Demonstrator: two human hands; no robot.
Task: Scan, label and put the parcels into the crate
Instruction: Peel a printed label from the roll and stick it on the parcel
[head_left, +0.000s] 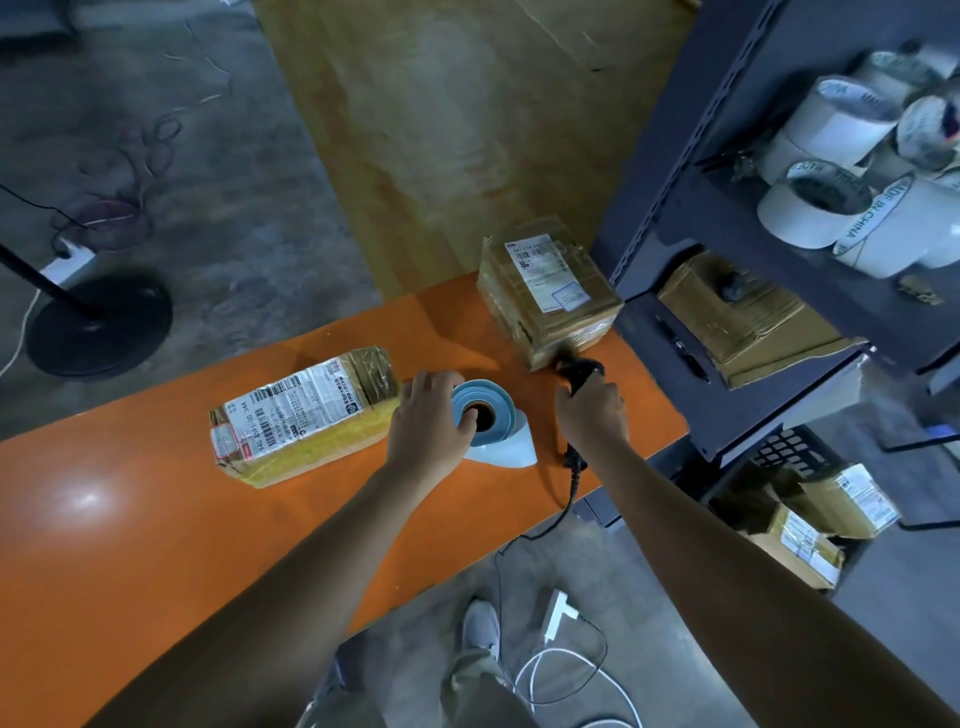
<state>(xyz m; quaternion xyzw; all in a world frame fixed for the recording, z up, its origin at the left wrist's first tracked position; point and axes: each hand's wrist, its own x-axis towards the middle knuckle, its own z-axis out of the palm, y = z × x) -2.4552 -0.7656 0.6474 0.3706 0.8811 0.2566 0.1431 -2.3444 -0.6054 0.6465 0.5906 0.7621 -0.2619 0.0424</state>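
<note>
Two taped cardboard parcels lie on the orange table (130, 519). The flat parcel (304, 415) with a white shipping label is at the left. The boxier parcel (548, 293) sits at the table's far right end. Between them stands a blue label roll (491, 415) with a loose white strip hanging off. My left hand (426, 421) grips the roll from its left side. My right hand (592, 410) is closed around the handle of a black barcode scanner (579, 371), whose head points at the boxier parcel's near edge. The black crate (789, 452) sits on the floor at the right.
A dark metal shelf (691, 197) at the right holds white tape rolls (831, 156) and a cardboard box (743, 317). Several parcels (810, 525) lie in the crate. The scanner cable (550, 525) drops off the table edge. A black stand base (98, 325) sits on the floor at left.
</note>
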